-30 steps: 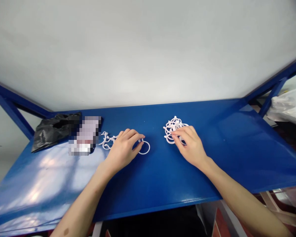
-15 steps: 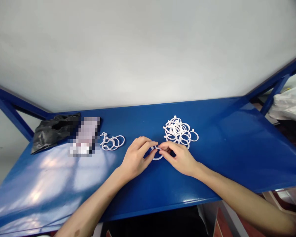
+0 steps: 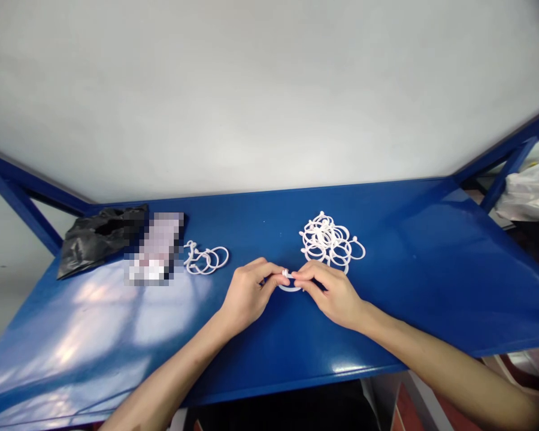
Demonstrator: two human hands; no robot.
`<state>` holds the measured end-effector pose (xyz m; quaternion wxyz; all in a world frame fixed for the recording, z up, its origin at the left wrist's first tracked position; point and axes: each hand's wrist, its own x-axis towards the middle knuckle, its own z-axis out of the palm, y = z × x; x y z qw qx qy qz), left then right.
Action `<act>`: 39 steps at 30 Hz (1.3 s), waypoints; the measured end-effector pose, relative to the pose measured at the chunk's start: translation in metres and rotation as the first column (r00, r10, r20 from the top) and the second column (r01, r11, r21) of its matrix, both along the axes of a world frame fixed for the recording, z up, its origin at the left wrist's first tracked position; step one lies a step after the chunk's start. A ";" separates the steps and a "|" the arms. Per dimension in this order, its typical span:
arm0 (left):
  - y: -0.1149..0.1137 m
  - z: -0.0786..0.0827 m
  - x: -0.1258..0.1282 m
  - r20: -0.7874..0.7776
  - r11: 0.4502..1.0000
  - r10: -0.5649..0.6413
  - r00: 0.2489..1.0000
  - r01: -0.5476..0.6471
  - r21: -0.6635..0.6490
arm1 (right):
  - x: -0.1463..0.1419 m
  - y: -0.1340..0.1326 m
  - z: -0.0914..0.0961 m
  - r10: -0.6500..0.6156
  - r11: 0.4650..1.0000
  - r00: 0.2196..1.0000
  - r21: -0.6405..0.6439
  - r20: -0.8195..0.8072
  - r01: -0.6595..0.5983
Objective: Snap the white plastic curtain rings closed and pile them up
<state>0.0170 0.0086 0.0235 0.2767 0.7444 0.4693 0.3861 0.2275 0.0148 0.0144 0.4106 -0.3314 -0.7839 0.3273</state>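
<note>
Between my two hands is a white plastic ring [image 3: 290,288], like a curtain ring, held just over the blue tabletop. My left hand [image 3: 254,293] pinches its upper left part between thumb and fingers, where a small white knob shows. From the other side my right hand [image 3: 330,290] is closed on the ring's upper right part. The fingertips hide how the ring's ends meet. Just beyond my right hand lies a heaped pile of white rings [image 3: 327,239] with small knobs. A smaller group of white rings [image 3: 206,260] lies left of my left hand.
A blurred-out flat object [image 3: 159,245] and a crumpled black plastic bag [image 3: 94,236] lie on the left of the blue table [image 3: 408,269]. Blue frame bars rise at both sides, with a pale wall behind. A whitish plastic bag [image 3: 532,188] is at the far right.
Both hands have shifted slightly on the ring, and a white knob now shows at my left fingertips. The view has moved a little; the piles look the same.
</note>
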 end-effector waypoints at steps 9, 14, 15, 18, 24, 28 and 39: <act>-0.002 -0.009 0.001 -0.047 0.987 -0.094 0.994 0.099 0.127 | 0.002 -0.003 -0.006 0.065 0.993 0.991 0.091 0.114 -0.076; 0.010 -0.001 -0.006 -0.280 0.971 -0.096 0.955 0.152 0.184 | 0.002 0.008 0.001 -0.071 0.966 0.985 0.257 0.160 0.028; 0.013 0.003 -0.012 -0.339 0.972 -0.074 0.938 0.144 0.187 | 0.003 0.010 0.003 -0.136 0.951 0.977 0.300 0.166 0.081; 0.023 0.018 -0.043 -0.484 0.987 0.099 0.869 -0.023 0.161 | 0.016 0.020 0.013 -0.333 0.883 0.930 0.399 0.157 0.249; 0.033 0.029 -0.114 -0.639 0.982 0.180 0.748 -0.179 0.067 | 0.046 0.039 0.025 -0.621 0.762 0.756 0.386 0.207 0.520; 0.035 0.020 -0.125 -0.656 0.986 0.152 0.739 -0.160 0.048 | 0.049 0.042 0.024 -0.667 0.733 0.696 0.402 0.266 0.549; 0.034 0.035 -0.095 -0.535 0.970 0.220 0.816 -0.128 0.205 | 0.028 0.025 0.020 -0.507 0.814 0.831 0.445 0.227 0.375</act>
